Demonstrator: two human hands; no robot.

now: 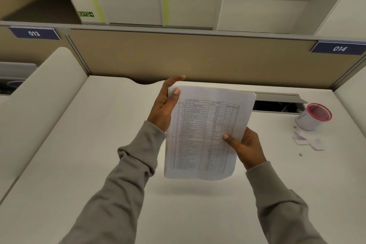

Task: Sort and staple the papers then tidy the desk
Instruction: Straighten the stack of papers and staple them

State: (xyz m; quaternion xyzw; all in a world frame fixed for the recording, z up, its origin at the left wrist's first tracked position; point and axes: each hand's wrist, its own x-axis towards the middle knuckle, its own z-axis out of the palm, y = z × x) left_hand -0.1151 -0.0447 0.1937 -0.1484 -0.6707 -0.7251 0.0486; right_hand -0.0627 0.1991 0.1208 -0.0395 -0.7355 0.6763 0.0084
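Observation:
A stack of white papers with a printed table on the top sheet hangs in the air above the white desk. My left hand holds its upper left corner, thumb on the top sheet and fingers behind. My right hand grips the right edge lower down, thumb pressed on the front. No stapler is in view.
A white cup with a red rim stands at the right near an open cable slot. Small paper scraps lie in front of the cup. A tan partition closes the desk's far side, with side panels left and right.

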